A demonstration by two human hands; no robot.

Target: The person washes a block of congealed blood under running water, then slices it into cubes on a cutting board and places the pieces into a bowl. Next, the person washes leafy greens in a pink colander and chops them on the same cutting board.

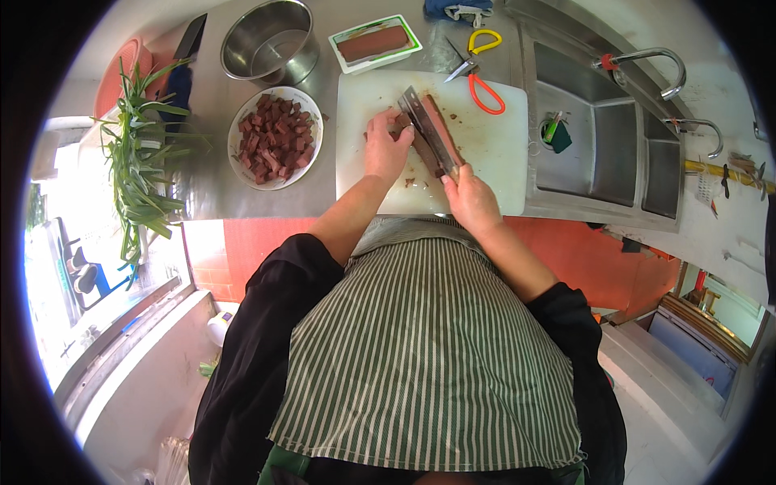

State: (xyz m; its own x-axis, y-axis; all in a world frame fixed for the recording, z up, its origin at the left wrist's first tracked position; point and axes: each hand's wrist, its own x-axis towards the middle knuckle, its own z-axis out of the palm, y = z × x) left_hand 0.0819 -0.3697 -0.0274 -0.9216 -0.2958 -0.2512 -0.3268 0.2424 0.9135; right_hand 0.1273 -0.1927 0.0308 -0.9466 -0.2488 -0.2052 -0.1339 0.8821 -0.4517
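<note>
My right hand [476, 200] grips the handle of a cleaver [429, 130], its blade slanting away to the upper left over a white cutting board [497, 151]. Just left of the blade, my left hand [386, 145] has its fingers bent around small brown pieces of what looks like blood curd [401, 121], partly hidden by the fingers. One long strip of curd [445, 130] lies along the blade's right side. Another strip [424, 154] shows between the blade and my left hand. Crumbs are scattered on the board.
Left of the board stands a plate [233, 148] heaped with curd cubes [277, 139]. Behind are a steel pot [239, 45] and a plastic tray [370, 63] holding a curd block [373, 43]. Open scissors [470, 65] overlap the board's far edge. Leafy greens [133, 163] lie left; a sink [582, 176] is right.
</note>
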